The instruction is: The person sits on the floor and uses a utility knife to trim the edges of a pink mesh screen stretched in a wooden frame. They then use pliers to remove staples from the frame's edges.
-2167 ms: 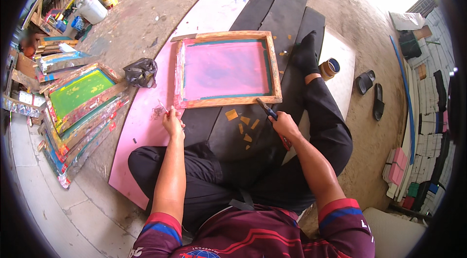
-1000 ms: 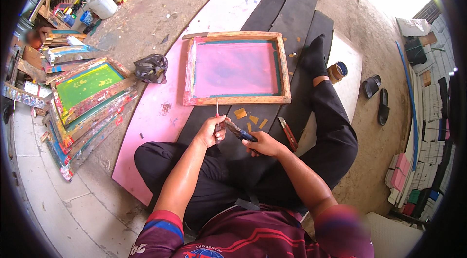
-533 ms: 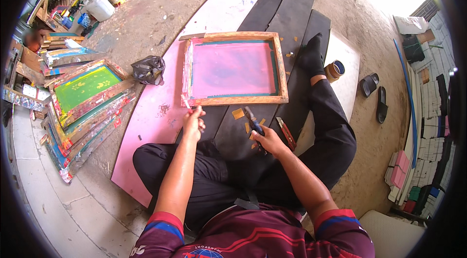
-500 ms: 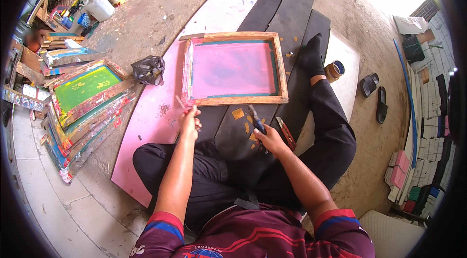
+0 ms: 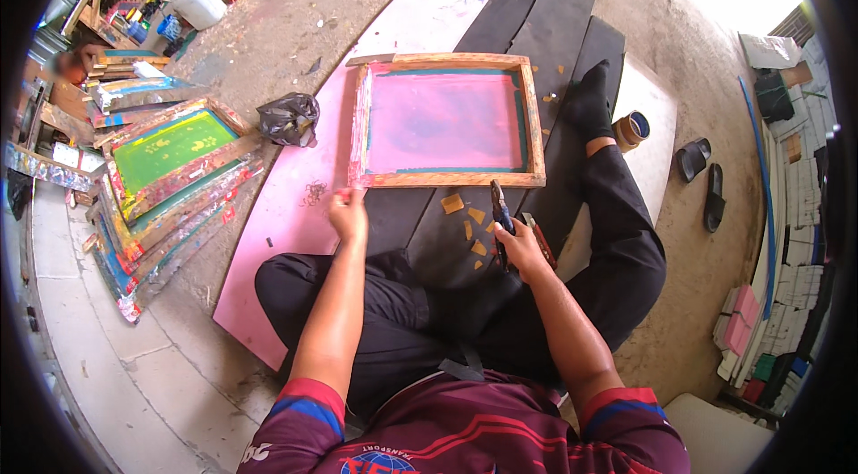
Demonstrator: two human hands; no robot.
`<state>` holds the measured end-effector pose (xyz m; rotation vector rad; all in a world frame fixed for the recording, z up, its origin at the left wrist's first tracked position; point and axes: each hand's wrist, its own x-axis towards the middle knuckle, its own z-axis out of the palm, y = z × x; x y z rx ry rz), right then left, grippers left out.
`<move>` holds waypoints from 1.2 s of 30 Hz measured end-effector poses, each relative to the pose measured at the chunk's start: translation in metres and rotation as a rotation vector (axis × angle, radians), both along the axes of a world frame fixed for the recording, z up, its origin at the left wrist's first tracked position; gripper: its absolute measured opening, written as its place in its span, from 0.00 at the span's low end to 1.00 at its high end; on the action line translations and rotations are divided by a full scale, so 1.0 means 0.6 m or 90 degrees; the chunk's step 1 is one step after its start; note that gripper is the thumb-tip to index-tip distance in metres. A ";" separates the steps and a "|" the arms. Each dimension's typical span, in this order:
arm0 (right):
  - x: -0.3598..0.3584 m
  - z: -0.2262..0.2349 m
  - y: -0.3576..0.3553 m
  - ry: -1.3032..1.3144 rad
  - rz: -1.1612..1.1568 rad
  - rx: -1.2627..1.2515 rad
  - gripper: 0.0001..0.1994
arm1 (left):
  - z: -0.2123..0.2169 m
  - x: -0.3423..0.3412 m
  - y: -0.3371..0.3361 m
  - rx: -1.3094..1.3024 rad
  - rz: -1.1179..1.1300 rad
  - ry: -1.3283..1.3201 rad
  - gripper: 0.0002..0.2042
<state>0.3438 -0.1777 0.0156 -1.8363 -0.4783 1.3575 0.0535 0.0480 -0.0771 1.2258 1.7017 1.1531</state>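
Note:
A wooden screen-printing frame (image 5: 447,178) with pink mesh lies in front of me on dark boards. My left hand (image 5: 349,217) is closed at the frame's near left corner; whatever its fingers hold is too small to make out. Dark pliers (image 5: 499,204) with bluish handles are gripped in my right hand (image 5: 523,251), their jaws pointing at the frame's near edge, close to it. Beside that hand a red tool (image 5: 543,246) that looks like a utility knife is partly covered. Small tan scraps (image 5: 452,203) are scattered between my hands and the frame.
A pink board (image 5: 268,277) lies under the dark boards. Left are a black plastic bag (image 5: 290,119) and stacked paint-stained screens (image 5: 174,148). Right are a tape roll (image 5: 631,130) by my foot and black slides (image 5: 714,197). Buckets and jugs (image 5: 198,2) stand far left.
The view has shifted slightly. My left hand has come up to the frame's corner, and the thin reddish piece seen at its fingers no longer shows. The pliers have turned more upright, nearer the frame.

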 end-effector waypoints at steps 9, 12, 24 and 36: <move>-0.008 0.005 0.001 0.002 -0.028 0.024 0.19 | 0.068 0.157 -0.135 0.021 -0.375 0.326 0.15; -0.009 0.018 -0.002 0.004 -0.033 0.012 0.19 | 0.065 0.169 -0.137 -0.012 -0.363 0.377 0.16; 0.004 0.003 0.001 0.001 -0.005 0.020 0.15 | 0.053 0.169 -0.135 -0.022 -0.354 0.430 0.12; 0.000 -0.008 0.005 -0.023 -0.004 0.020 0.15 | -0.062 -0.046 0.020 -0.034 0.141 0.172 0.17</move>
